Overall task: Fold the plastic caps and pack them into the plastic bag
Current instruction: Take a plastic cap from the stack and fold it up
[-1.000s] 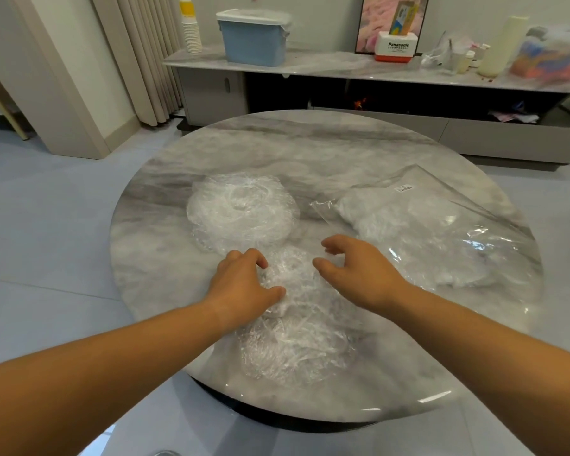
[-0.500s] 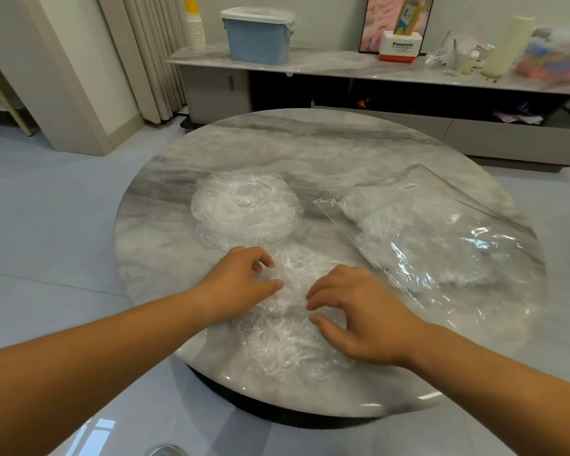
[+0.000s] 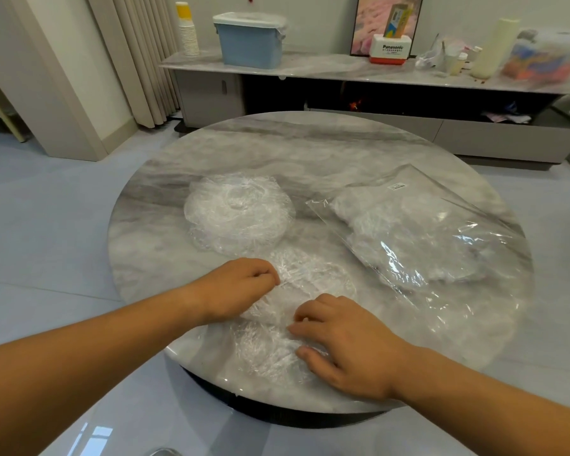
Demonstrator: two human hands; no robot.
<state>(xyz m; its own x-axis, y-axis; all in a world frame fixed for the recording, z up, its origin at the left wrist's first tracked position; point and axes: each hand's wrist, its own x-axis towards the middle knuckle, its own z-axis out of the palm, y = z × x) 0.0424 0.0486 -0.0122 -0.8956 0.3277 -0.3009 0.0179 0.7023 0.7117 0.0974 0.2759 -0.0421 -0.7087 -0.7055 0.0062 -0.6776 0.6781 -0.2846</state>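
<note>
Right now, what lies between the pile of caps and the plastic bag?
Only a narrow strip of bare table separates the pile of caps from the plastic bag; the head view shows nothing lying there.

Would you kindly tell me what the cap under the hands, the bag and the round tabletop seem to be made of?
The cap looks like thin clear plastic film, crinkled and whitish where it gathers. The bag seems a smoother, glossier clear plastic: sharp glints, contents visible through it. The tabletop looks like polished grey-veined marble or an imitation; the view cannot settle which.
</note>
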